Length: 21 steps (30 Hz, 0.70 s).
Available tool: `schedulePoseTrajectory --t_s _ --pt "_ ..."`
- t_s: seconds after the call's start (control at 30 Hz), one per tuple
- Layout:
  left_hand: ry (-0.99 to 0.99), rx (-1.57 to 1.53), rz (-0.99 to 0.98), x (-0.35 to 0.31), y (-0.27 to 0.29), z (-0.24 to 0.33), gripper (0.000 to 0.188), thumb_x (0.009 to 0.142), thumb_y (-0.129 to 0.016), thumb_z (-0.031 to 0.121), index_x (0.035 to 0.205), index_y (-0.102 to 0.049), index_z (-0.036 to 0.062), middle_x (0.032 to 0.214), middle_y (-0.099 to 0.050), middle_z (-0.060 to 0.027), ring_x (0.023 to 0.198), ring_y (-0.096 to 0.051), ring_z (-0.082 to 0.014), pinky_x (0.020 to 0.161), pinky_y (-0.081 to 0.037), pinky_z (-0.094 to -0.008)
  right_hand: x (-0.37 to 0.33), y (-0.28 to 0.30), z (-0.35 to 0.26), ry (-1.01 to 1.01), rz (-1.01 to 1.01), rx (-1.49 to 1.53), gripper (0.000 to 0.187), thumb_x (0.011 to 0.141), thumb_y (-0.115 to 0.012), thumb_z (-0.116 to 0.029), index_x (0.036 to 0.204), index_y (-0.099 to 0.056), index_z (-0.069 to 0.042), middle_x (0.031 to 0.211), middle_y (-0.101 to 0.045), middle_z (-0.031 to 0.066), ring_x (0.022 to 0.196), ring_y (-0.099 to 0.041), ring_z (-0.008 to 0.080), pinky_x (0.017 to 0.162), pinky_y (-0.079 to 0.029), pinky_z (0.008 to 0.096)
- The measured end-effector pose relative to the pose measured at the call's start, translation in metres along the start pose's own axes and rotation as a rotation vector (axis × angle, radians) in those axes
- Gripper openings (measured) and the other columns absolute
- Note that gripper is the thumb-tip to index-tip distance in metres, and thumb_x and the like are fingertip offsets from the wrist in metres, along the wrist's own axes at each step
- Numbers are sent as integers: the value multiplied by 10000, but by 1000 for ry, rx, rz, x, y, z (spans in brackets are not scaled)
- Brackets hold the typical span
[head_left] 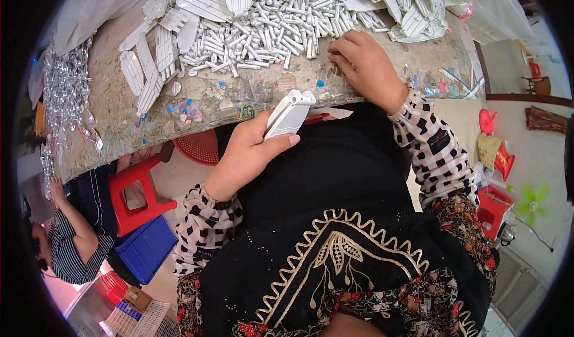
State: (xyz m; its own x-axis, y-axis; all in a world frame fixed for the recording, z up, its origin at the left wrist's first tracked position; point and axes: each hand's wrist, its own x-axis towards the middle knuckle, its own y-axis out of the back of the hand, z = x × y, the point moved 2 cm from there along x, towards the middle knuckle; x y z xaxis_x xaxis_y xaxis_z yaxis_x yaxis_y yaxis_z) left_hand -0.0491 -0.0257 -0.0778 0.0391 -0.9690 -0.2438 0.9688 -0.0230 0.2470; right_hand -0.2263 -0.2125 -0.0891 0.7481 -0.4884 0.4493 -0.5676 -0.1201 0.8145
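Observation:
My left hand (244, 156) is closed around a white plastic part (288, 119), held in front of the table's near edge. The part has a smooth flat side, and round holes show at its upper end. On the tabletop my right hand (365, 65) lies at the near right border of a heap of small white plastic pegs (263, 38). Its fingers are curled in together against the table, and whatever they pinch is hidden. Larger flat white plastic pieces (206, 3) with ribs are piled behind and left of the pegs.
More white panels (415, 17) lie at the back right of the worn table (239, 89). Silver tinsel strips (66, 92) hang at the left, near another person (78, 235). A red stool (134, 193) and blue crate (146, 247) stand below. A green fan (531, 203) is at right.

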Motion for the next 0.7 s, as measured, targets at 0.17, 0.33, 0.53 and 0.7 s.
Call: schedulePoseTrajectory --t_s 0.17,0.33,0.53,0.7 --pt "141 -62 -39 7 -6 3 374 861 -677 195 1134 -545 -24 909 -651 -69 825 -598 -131 760 -473 -278 1 -3 0 -40 8 20 140 839 -622 -88 960 -622 -19 871 -578 137 835 -569 337 727 -469 409" --pt "10 303 62 10 -4 7 382 868 -646 263 1080 -515 -27 848 -636 -190 788 -617 -305 702 -473 -383 -1 1 -1 -97 -6 -61 166 842 -598 -61 996 -618 -2 901 -575 156 822 -577 341 719 -475 397" --pt "-7 527 121 7 -5 11 349 878 -607 244 1051 -466 -25 793 -625 -265 756 -615 -441 659 -469 -493 -10 15 -29 -73 -3 418 173 869 -554 8 1035 -605 -1 891 -541 125 799 -563 282 692 -453 329" --pt "71 755 114 10 -9 21 335 875 -592 206 1079 -451 -19 756 -624 -262 726 -615 -445 666 -482 -517 -12 12 -46 -30 -95 526 220 834 -567 61 1047 -582 7 920 -517 127 813 -543 278 691 -448 320"
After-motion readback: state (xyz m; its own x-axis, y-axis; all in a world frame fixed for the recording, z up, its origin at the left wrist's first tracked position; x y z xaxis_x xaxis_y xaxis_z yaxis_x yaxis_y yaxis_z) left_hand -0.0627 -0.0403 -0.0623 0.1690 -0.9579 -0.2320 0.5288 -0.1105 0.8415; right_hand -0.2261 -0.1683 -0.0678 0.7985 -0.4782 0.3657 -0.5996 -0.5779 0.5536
